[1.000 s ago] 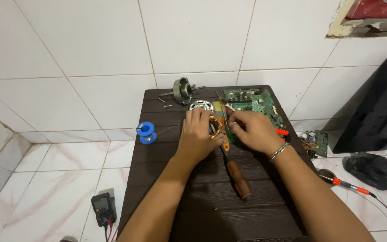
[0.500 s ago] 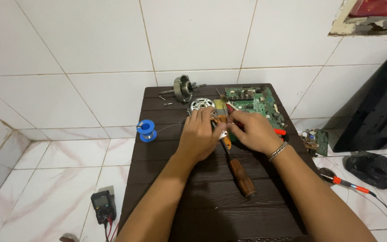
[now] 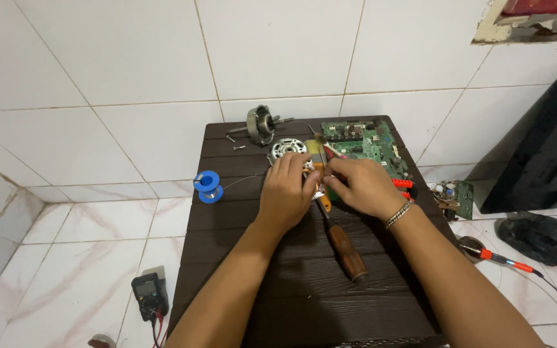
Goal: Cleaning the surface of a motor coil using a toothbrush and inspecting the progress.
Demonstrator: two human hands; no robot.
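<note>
Both hands meet over the far half of a small dark wooden table [image 3: 278,303] that stands against a white tiled wall. The left hand [image 3: 285,193] is curled around a small motor part [image 3: 311,177] with copper-coloured windings, its fingers closed over the top so that most of the part is hidden. The right hand [image 3: 362,187] is closed too, pressed just beside the left one, fingertips pinched at the same part; what exactly it grips between them I cannot tell. A silver bracelet [image 3: 399,214] sits on the right wrist. A screwdriver with a brown wooden handle [image 3: 346,251] lies on the table, running out from under the hands toward the near edge. Just behind the hands lies a round metal motor cover [image 3: 285,148], and to its right a green circuit board [image 3: 369,145] lies flat at the table's far corner. Another metal motor piece with a shaft [image 3: 259,124] rests at the far edge. A blue spool of solder wire [image 3: 209,185] hangs off the table's left side. On the floor, a multimeter [image 3: 149,295] lies at the lower left and a soldering iron [image 3: 494,256] at the right.
</note>
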